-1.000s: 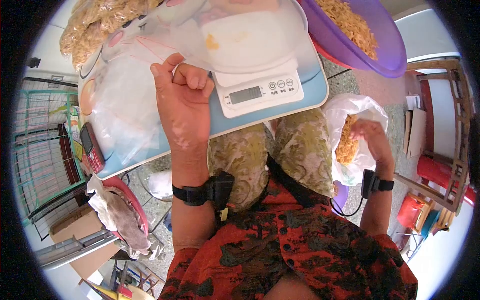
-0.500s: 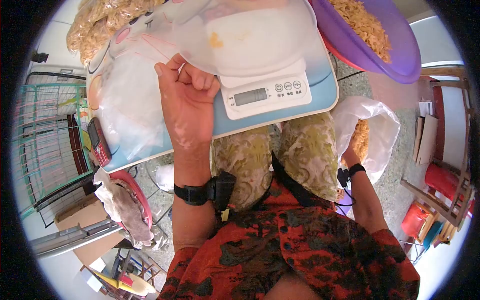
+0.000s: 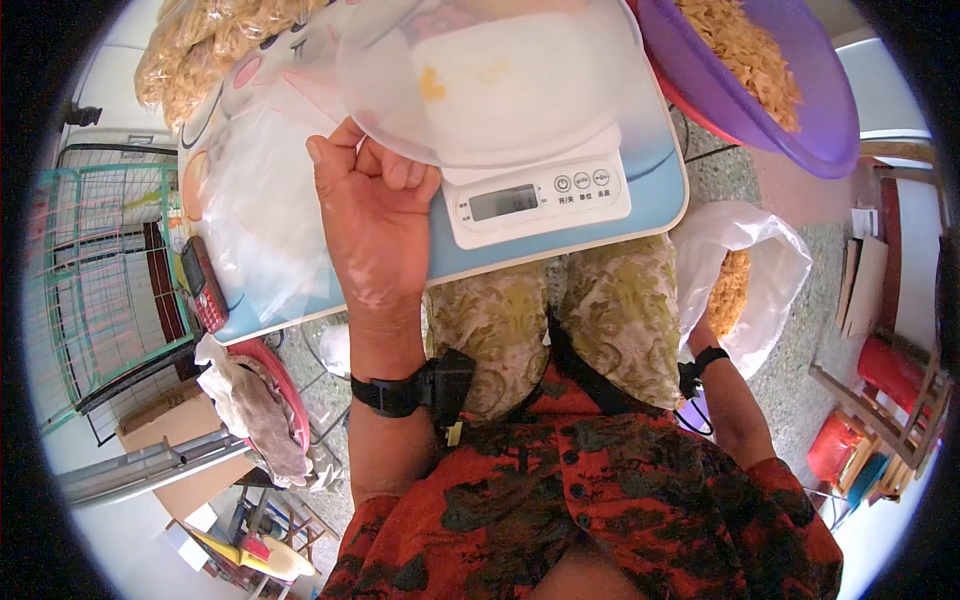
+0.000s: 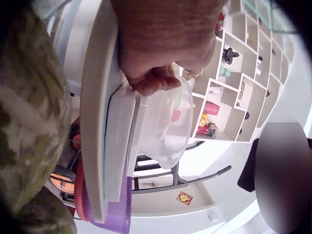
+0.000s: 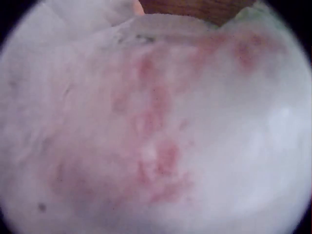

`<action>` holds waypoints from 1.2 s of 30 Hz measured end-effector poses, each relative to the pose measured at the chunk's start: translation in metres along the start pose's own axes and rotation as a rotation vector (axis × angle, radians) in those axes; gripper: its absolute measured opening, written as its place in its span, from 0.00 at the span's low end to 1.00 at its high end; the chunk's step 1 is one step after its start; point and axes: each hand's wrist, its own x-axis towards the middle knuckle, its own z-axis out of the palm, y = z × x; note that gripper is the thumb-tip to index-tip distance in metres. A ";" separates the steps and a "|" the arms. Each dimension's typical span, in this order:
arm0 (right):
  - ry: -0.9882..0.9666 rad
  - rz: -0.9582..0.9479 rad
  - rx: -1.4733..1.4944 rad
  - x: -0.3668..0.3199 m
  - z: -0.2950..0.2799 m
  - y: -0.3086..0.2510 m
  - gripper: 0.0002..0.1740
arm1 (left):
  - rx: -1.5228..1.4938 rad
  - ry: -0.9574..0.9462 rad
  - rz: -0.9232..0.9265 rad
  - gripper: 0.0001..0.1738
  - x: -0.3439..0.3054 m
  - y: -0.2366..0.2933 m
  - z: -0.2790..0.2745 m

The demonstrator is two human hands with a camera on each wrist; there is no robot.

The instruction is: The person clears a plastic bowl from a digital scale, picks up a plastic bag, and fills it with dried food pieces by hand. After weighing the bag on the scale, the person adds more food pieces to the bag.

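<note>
My left hand lies palm up at the table's near edge, fingers loosely curled, thumb pointing away. Its fingertips are right at the rim of a translucent bowl, which sits on a white kitchen scale. In the left wrist view, those fingers overlap the bowl's edge. A few orange crumbs are in the bowl. Low on the right, my right hand reaches into a white plastic bag with orange-brown fried pieces. Its fingers are hidden. Blurred white plastic with reddish marks fills the right wrist view.
Clear plastic bags and a red phone lie on the table's left side. Bagged snacks are at the far left. Beyond the scale's right, a purple basin holds flat chips. A wooden frame stands right.
My right hand has gone from over the white bag's mouth down into it. The left hand stays by the bowl. The head view has shifted slightly.
</note>
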 end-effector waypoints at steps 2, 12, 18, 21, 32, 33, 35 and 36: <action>0.068 0.002 0.083 0.005 -0.014 0.000 0.35 | 0.040 0.064 0.001 0.27 -0.001 0.000 0.005; 0.129 0.307 0.661 0.010 -0.115 0.031 0.33 | 0.002 -0.012 -0.009 0.23 0.001 0.000 0.000; 0.036 0.399 1.355 -0.010 -0.144 0.024 0.29 | -0.037 -0.060 -0.019 0.21 0.000 0.001 -0.002; 0.065 0.434 1.558 -0.028 -0.174 0.010 0.24 | -0.076 -0.131 -0.016 0.21 0.002 0.000 -0.006; 0.111 0.129 1.762 -0.073 -0.215 0.025 0.22 | -0.021 -0.050 -0.004 0.19 -0.001 0.002 0.001; 0.130 0.072 1.656 -0.076 -0.225 0.019 0.23 | -0.002 -0.032 -0.002 0.19 -0.002 0.002 0.003; 0.179 -0.010 1.407 -0.090 -0.254 0.003 0.25 | -0.156 -0.210 -0.051 0.19 0.005 0.001 -0.018; 0.205 -0.028 1.261 -0.099 -0.274 -0.014 0.26 | -0.250 -0.305 -0.088 0.18 0.010 -0.002 -0.027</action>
